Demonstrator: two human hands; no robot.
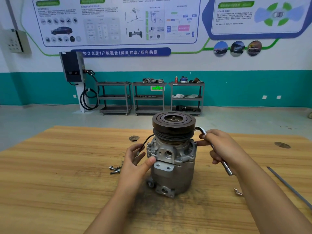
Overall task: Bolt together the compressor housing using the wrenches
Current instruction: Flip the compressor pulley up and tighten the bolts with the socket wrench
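Vehicle-repair training workshop.
Upper frame: wall posters (114, 21) of cars and system diagrams. Centre left: wall charger (72, 66) with looped cable (89, 98). Centre: three metal carts (148, 98) carrying machine parts (152, 80), against a teal-banded wall. Foreground: stained wooden bench (67, 166) with compressor (172, 166), wrench (227, 168), loose bolts (115, 169).

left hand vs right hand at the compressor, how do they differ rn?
The left hand holds no tool; the right hand grips the L-shaped wrench. The left hand's thumb presses the front of the compressor housing; the right hand is at its right side, with the wrench's bent end reaching in under the pulley. The left fingers are loosely spread; the right fingers are curled. Both hands flank the housing's upper part.
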